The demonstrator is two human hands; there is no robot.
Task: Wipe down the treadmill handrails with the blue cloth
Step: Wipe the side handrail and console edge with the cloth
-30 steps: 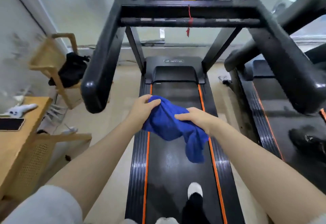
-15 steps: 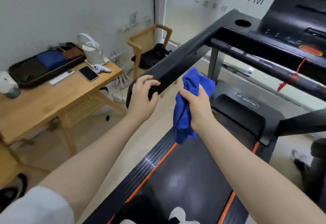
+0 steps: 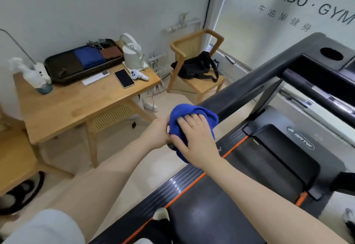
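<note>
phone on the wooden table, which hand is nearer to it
Left. The left hand grips the near end of the handrail on the table side, while the right hand presses the blue cloth just beyond it, farther from the phone.

Handrail end (image 3: 172,145) hidden under blue cloth (image 3: 194,112); left hand (image 3: 156,132) partly covered; console at 2 o'clock cropped.

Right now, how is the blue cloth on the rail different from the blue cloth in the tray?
The blue cloth on the handrail is bunched up and draped over the rail's end; the tray cloth lies folded flat in the black tray. The rail cloth is pressed under the right hand, with the left hand beside it; nobody touches the tray cloth. It sits between a dark cloth and a brown one. Both are the same deep blue.
</note>
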